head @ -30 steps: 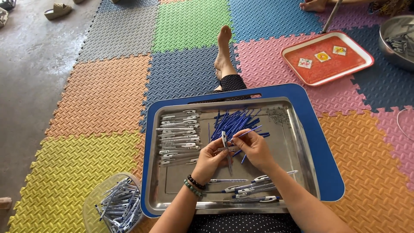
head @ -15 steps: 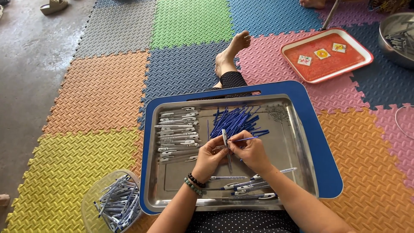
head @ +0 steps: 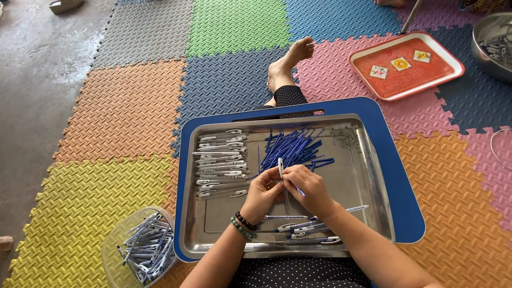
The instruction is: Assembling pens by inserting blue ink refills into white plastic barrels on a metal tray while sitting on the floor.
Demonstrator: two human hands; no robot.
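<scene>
I am looking down at a floor of coloured mats (head: pixel 122 106) on which a blue board (head: pixel 394 176) is carrying a steel tray (head: pixel 352 176), with a red tray (head: pixel 408 66) lying well apart beyond it. In the steel tray I am seeing rows of white barrels (head: pixel 218 162) at the left and a heap of blue refills (head: pixel 290 146) in the middle. My left hand (head: pixel 261 194) is gripping a white barrel (head: pixel 281 169) upright over the tray's centre, and my right hand (head: pixel 309 189) is pinching a blue refill (head: pixel 300 190) right beside it.

Home floor workspace, foam mats (head: pixel 133 106), pen-part tray (head: pixel 368 176)
</scene>
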